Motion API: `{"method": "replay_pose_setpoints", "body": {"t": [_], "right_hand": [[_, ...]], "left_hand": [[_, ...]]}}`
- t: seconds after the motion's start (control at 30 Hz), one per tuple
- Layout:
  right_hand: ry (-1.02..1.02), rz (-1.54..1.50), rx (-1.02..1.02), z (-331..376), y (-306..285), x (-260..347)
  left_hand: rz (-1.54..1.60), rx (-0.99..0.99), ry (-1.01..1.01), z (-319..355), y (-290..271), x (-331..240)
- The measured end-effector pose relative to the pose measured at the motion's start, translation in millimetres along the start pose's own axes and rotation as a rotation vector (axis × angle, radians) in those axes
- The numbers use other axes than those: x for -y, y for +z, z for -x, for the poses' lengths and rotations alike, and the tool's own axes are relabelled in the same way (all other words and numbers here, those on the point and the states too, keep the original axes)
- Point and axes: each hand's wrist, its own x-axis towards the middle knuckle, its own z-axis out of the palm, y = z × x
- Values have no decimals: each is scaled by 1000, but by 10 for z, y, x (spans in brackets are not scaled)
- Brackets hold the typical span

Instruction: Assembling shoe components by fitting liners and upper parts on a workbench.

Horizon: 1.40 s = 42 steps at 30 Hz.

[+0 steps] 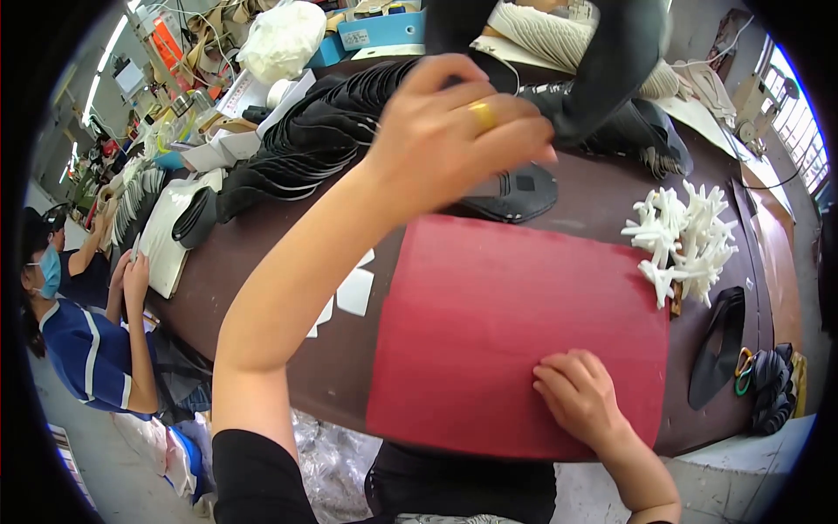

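Note:
My left hand is raised past the far edge of a red mat, its fingers curled and a yellow ring on one of them. A black curved piece, like a shoe upper, meets its fingertips; it appears gripped there, though the fingers hide the contact. My right hand rests on the red mat, fingers loosely extended, with nothing visible in it. Beneath my left hand, beyond the mat, lies a flat black piece. Left of the mat are several white cut pieces.
A long overlapping row of black pieces covers the table's far left. White branching pieces sit at the mat's right, near a black strip and a carabiner. A masked co-worker works at the left.

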Motion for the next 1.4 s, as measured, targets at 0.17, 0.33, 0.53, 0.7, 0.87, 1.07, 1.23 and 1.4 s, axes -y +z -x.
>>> {"method": "replay_pose_setpoints", "body": {"t": [0.17,0.33,0.53,0.7,0.87,1.07,1.23,1.4], "right_hand": [[42,-149,38,69,115,-174],[5,-147,203,-74,31,-370],[-77,-190,0,-1302,466,-876],[-22,-236,115,-1790,885,-1743],[-63,-331,220,-1894,959,-1737],[-202,125,260,-1979,865,-1195],[89,287,-535,-2309,240,-1623],[252,-151,19,-2137,-775,-855]], "left_hand": [[-377,441,-33,1381,1078,857],[-618,1043,-245,1952,1161,1028],[-400,787,-373,1712,1061,984],[219,633,-370,1365,514,122],[126,643,-204,1590,132,-158],[21,679,-164,1678,17,-220],[28,908,-142,1608,-6,-296],[425,519,-887,1360,-848,-142]]}}
